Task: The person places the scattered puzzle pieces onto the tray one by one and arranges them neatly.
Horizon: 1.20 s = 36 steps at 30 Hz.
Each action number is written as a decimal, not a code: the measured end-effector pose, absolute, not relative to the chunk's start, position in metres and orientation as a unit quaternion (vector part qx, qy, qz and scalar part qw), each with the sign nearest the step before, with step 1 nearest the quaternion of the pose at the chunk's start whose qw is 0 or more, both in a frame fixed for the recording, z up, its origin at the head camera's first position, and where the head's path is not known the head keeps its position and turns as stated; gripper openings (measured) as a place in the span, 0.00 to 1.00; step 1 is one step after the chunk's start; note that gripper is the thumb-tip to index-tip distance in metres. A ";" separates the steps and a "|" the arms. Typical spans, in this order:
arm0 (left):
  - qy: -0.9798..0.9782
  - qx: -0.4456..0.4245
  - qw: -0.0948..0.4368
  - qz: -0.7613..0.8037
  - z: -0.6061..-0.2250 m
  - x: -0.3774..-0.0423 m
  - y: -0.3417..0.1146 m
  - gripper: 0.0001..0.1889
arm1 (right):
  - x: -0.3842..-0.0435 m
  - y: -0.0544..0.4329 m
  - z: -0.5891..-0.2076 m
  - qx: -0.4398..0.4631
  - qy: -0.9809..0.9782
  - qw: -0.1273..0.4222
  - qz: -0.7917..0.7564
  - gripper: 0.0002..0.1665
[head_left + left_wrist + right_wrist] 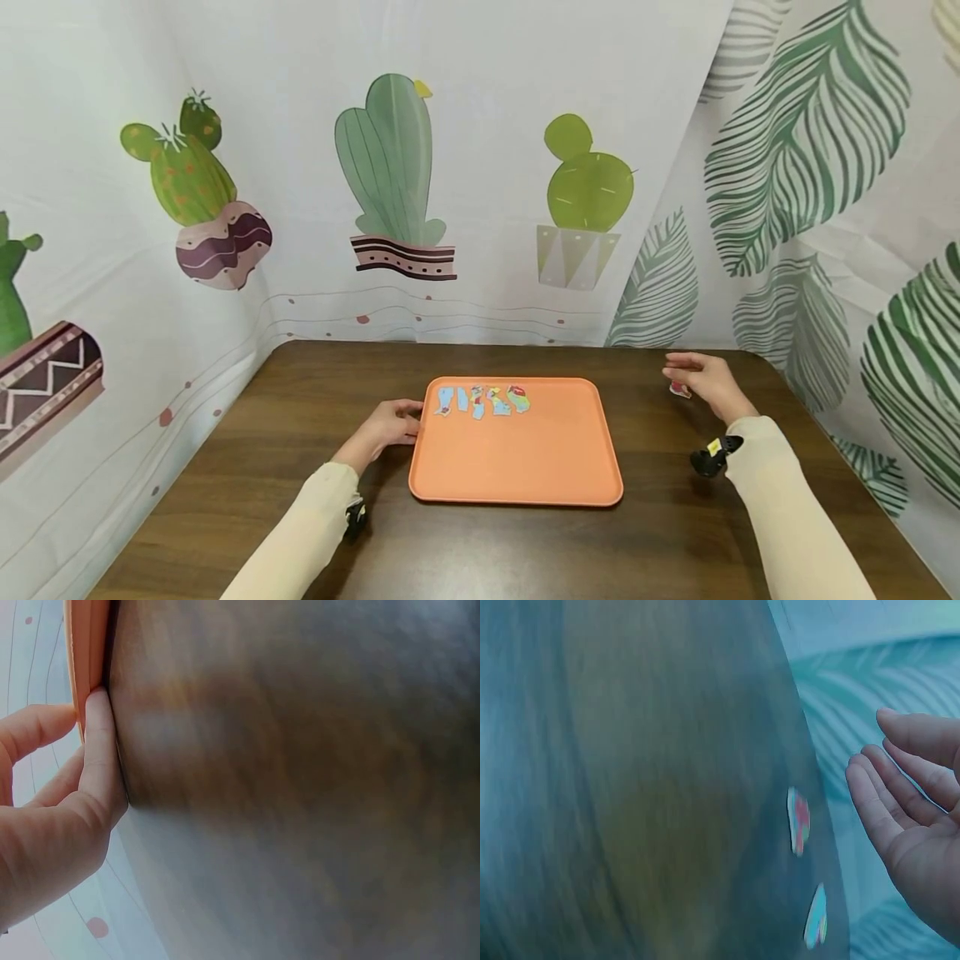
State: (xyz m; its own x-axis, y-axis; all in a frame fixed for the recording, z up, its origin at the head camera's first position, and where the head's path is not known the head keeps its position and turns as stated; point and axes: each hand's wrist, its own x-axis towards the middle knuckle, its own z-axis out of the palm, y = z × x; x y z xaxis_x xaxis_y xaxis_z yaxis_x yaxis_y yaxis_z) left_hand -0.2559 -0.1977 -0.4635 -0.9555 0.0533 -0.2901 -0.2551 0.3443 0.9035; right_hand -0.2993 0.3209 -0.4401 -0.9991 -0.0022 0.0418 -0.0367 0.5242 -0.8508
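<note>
My left hand [392, 422] is at the left edge of an orange tray [517, 462]. In the left wrist view its thumb and a finger meet the tray's rim [86, 645], one low by the table and one higher up. Several flat, irregular picture pieces [477, 402], light blue with coloured prints, lie in a row at the tray's upper left. Off to the right, my right hand [705, 382] hovers with relaxed fingers over a small red-and-white piece [679, 389]. The right wrist view shows a red-printed piece [799, 821] and a light blue piece [816, 916] on the table, apart from the fingers.
The tray sits on a dark brown wooden table [495, 550]. Behind and beside it hangs a white cloth [495, 167] printed with cacti and leaves. A black wrist device [716, 456] is strapped at the right sleeve, another [356, 518] at the left.
</note>
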 end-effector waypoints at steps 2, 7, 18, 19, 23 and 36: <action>0.812 -0.062 0.136 0.564 -0.463 -0.256 -0.198 0.25 | -0.297 0.329 -0.443 0.014 -0.875 0.023 0.483 0.31; 0.807 -0.066 0.136 0.570 -0.463 -0.256 -0.197 0.25 | -0.291 0.344 -0.453 0.007 -0.874 0.019 0.485 0.31; 0.798 -0.059 0.140 0.583 -0.462 -0.255 -0.197 0.25 | -0.288 0.350 -0.469 -0.026 -0.882 0.012 0.470 0.32; 0.799 -0.057 0.140 0.583 -0.462 -0.255 -0.197 0.25 | -0.288 0.350 -0.470 -0.026 -0.884 0.013 0.467 0.32; 0.799 -0.057 0.137 0.583 -0.463 -0.255 -0.198 0.25 | -0.291 0.350 -0.474 -0.024 -0.891 0.010 0.453 0.31; 0.801 -0.056 0.137 0.580 -0.463 -0.256 -0.198 0.25 | -0.295 0.342 -0.472 -0.029 -0.902 -0.027 0.431 0.32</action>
